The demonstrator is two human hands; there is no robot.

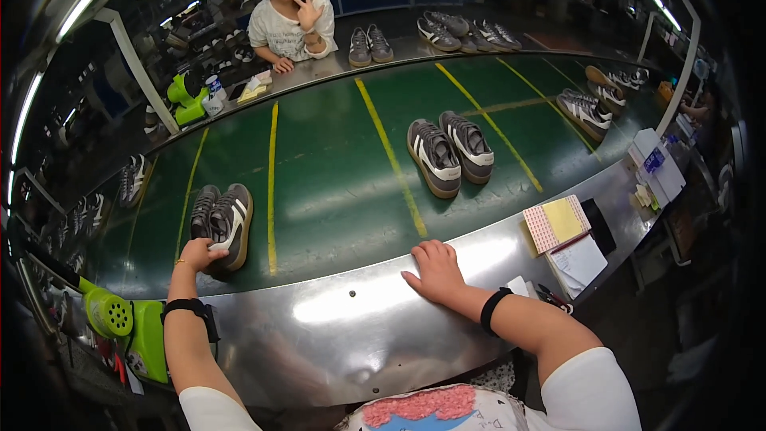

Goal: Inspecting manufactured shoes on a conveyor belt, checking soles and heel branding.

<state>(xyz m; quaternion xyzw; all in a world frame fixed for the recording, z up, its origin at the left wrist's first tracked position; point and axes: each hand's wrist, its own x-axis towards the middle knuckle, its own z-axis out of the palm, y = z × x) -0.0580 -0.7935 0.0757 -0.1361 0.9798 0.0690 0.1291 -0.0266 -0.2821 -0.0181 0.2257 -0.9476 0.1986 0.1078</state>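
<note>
Clasping grey shoes (233,219) by the heel, left hand (201,254) curls; empty right hand (436,273) spreads at the desk (319,343) edge, belt (331,207) stretching beyond.

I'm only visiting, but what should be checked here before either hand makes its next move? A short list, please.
1. Left hand at a shoe: ok; it touches the heel end of the nearest left pair of gray shoes.
2. Its grip firm: cannot tell; the fingertips are partly hidden.
3. Both hands on shoes: not ok; the right hand rests on the metal ledge.
4. Right hand free: ok; nothing shows in it.
5. Middle pair of shoes upright on the green belt: ok.
6. Green device clear of the left forearm: cannot tell; they overlap in view.
</note>
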